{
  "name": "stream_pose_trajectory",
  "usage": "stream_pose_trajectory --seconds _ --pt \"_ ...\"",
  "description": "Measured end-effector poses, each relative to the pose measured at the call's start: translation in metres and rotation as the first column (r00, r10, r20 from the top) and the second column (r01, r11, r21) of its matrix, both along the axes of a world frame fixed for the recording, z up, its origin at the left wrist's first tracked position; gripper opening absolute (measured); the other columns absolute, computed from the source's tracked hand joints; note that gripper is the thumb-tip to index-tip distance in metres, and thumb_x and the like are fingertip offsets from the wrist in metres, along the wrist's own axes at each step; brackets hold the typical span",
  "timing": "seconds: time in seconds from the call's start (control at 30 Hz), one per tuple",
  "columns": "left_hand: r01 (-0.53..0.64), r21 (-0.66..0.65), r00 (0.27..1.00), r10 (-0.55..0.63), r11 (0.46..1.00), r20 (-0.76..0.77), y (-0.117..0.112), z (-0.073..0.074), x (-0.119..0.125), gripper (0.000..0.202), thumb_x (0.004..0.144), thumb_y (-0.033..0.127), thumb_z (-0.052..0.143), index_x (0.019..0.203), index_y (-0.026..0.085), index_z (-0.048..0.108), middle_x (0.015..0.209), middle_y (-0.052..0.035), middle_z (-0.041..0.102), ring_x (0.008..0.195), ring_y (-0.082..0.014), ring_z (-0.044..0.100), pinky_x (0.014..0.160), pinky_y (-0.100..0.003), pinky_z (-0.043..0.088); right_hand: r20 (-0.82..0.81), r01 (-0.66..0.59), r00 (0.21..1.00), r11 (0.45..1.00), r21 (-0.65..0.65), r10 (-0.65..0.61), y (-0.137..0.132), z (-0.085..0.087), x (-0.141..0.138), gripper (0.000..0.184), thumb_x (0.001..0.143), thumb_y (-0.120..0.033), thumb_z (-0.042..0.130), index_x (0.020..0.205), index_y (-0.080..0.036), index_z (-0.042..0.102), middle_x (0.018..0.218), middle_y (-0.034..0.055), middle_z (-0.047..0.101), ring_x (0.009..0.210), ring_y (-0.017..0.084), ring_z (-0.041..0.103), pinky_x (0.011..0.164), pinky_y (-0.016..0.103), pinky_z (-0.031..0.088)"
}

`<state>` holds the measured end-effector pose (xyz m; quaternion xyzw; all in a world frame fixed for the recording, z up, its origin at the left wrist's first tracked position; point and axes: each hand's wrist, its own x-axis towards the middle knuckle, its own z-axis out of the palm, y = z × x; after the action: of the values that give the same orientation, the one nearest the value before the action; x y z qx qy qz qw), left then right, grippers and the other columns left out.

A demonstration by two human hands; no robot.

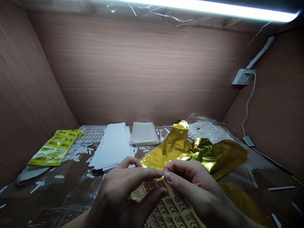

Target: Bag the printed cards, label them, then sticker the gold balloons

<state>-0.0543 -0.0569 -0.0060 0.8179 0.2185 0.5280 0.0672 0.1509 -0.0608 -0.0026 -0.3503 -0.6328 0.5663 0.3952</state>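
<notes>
My left hand (123, 193) and my right hand (194, 190) meet at the bottom centre, fingertips pinched together over a sheet of small printed warning stickers (171, 205). The thumb and forefinger of each hand are closed on the sheet's upper edge, or on a sticker there; I cannot tell which. Just behind the hands lies a crumpled gold foil balloon (190, 148), touching the sticker sheet.
On the table (59, 196) lie a stack of white paper strips (112, 145), yellow barcode labels (54, 147), a clear stack of bags (143, 133), white straws in plastic (209, 128) and paper scraps. A cable and socket (243, 77) hang on the right wall.
</notes>
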Motion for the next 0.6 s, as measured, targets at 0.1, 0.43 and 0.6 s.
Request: stream_pose_trajectory --seconds 0.1,0.43,0.6 --pt "-0.007 -0.016 0.999 0.007 1.000 -0.040 0.0013 0.0008 -0.0009 0.039 0.087 0.006 0.078 0.122 0.021 0.070 0.102 -0.0041 0.085 0.076 -0.0164 0.078 0.079 -0.032 0.056 0.024 0.009 1.000 1.000 0.014 -0.009 0.0013 0.0005 0.0002 0.044 0.099 -0.056 0.062 0.082 -0.016 0.062 0.067 -0.0034 0.043 0.061 0.011 0.034 0.053 0.024 0.028" --pt "0.005 0.022 1.000 -0.005 1.000 0.010 0.0033 -0.0012 -0.0010 0.027 0.087 0.002 0.077 0.106 0.021 0.077 0.103 -0.0063 0.085 0.075 -0.0162 0.078 0.075 -0.034 0.058 0.027 0.039 0.999 0.999 0.012 -0.040 0.0046 -0.0043 -0.0024 0.043 0.099 -0.053 0.063 0.079 -0.015 0.061 0.067 -0.0028 0.045 0.062 0.010 0.036 0.053 0.022 0.030" --pt "0.002 -0.044 1.000 -0.002 0.999 -0.017 0.0055 0.0031 0.0006 0.019 0.087 0.000 0.073 0.096 0.017 0.075 0.101 -0.0080 0.083 0.083 -0.0172 0.077 0.077 -0.030 0.061 0.050 0.052 0.997 0.998 -0.026 -0.051 0.0103 -0.0045 -0.0034 0.038 0.097 -0.049 0.066 0.079 -0.015 0.062 0.068 -0.0031 0.045 0.062 0.010 0.038 0.054 0.022 0.030"
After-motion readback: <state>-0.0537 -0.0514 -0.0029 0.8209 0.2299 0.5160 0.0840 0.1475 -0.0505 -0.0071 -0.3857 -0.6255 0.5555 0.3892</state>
